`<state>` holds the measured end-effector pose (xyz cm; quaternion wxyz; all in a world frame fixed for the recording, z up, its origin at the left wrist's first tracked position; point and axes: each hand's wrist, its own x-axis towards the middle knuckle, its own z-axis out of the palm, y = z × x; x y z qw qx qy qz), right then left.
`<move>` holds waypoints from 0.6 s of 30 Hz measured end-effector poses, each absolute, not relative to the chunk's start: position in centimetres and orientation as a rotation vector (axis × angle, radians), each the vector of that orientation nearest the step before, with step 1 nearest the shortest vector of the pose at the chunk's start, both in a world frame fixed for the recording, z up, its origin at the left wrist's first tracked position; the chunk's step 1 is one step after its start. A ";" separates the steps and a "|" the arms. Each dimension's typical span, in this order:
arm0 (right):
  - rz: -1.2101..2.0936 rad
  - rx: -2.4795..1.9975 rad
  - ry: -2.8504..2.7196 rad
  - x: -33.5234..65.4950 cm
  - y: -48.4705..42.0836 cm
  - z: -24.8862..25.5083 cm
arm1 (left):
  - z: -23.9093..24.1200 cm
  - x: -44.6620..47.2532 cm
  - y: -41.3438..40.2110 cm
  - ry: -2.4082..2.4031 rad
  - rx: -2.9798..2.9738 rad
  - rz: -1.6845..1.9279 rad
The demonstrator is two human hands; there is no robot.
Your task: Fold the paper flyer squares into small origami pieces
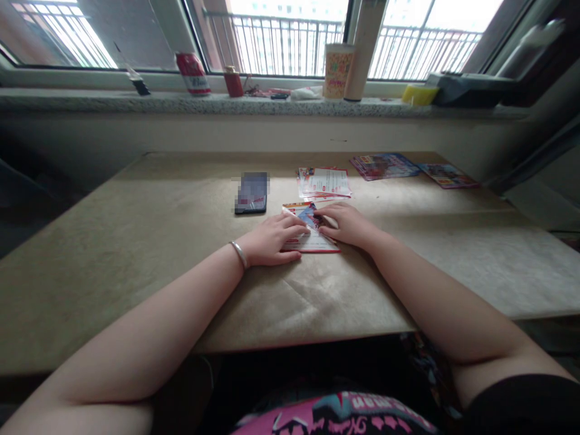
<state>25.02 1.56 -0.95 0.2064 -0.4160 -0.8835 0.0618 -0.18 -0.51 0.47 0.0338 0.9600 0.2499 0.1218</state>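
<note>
A printed leaflet with a red lower edge lies on the table in front of me, part of it folded over to show a blue and red picture. My left hand, with a silver bangle at the wrist, rests on its left side, fingers stretched out flat. From the right, my right hand has its fingers and thumb bent around the leaflet's folded edge. Just beyond lies a loose stack of white printed leaflets. Left of that stack is a dark phone, partly blurred out.
Colourful leaflets lie at the back right, with another pile beside them. On the windowsill stand a red can, a red bottle, a patterned paper cup and a yellow object. The table's front edge is close to my body.
</note>
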 end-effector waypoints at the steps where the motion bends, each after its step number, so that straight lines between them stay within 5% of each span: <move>1: 0.190 -1.149 -2.455 25.1 1.7 -1.2 | 0.5 -0.3 -0.5 0.754 2.955 0.370; 18: 0.182 -1.149 -2.481 25.3 1.7 -0.7 | 0.4 0.3 -1.0 0.815 3.074 0.561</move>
